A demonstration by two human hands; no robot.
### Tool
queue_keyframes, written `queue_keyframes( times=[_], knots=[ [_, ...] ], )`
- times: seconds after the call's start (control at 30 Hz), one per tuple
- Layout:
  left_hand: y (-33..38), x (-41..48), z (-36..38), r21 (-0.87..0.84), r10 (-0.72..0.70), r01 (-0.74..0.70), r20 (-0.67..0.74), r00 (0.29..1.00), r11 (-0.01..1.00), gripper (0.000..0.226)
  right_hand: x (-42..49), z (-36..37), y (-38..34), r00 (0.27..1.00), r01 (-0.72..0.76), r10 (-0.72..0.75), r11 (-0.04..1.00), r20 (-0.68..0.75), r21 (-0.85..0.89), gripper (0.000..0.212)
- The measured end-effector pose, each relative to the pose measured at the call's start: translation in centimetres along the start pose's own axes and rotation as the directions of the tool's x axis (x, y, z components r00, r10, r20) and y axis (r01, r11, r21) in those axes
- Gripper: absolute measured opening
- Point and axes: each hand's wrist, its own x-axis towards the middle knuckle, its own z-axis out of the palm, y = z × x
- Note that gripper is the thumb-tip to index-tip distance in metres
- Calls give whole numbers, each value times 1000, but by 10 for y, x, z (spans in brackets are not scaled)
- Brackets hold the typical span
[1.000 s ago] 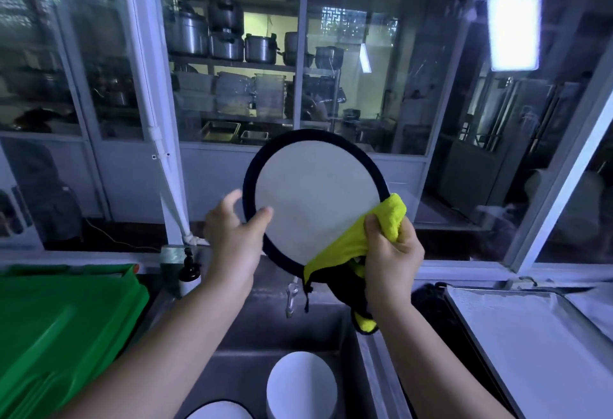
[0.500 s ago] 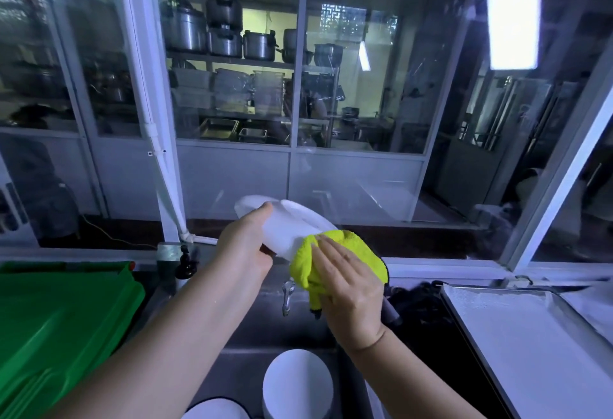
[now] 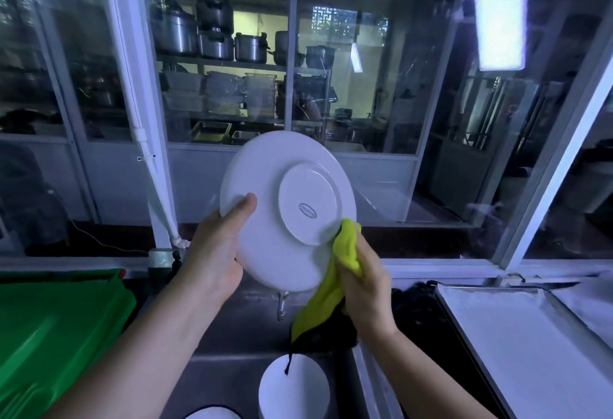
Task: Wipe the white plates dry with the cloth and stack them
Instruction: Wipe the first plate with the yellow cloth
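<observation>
Glossy round white plate clasped by left hand, soft yellow cloth bunched in right hand

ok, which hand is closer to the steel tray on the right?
Right. The right hand, gripping the yellow cloth, is just left of the steel tray. The left hand holds the white plate on its far side, farther left.

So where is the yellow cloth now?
Head view, right of centre: the yellow cloth is gripped by the right hand against the white plate's lower right rim.
</observation>
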Motion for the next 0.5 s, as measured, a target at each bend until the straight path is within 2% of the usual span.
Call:
queue_keyframes(
  times=[0.07,0.17,0.23,0.33,0.5],
  knots=[
    [1,-5,0,64,12,-16,51,999,998,25,16,-2,-11,1000,11,-9,998,-28,60,48],
    [0,-7,3,108,63,-72,79,995,992,22,30,3,-27,982,181,-178,982,56,-49,58],
    [1,-7,8,123,106,-117,87,991,986,12,30,8,-32,942,322,-303,938,144,-129,64],
    [4,-5,10,125,153,-162,77,985,979,10,23,15,-36,856,493,-436,851,278,-181,65],
    [10,-1,-3,135,113,-114,11,993,984,27,8,8,-18,767,610,-509,767,392,-197,73]
  ],
)
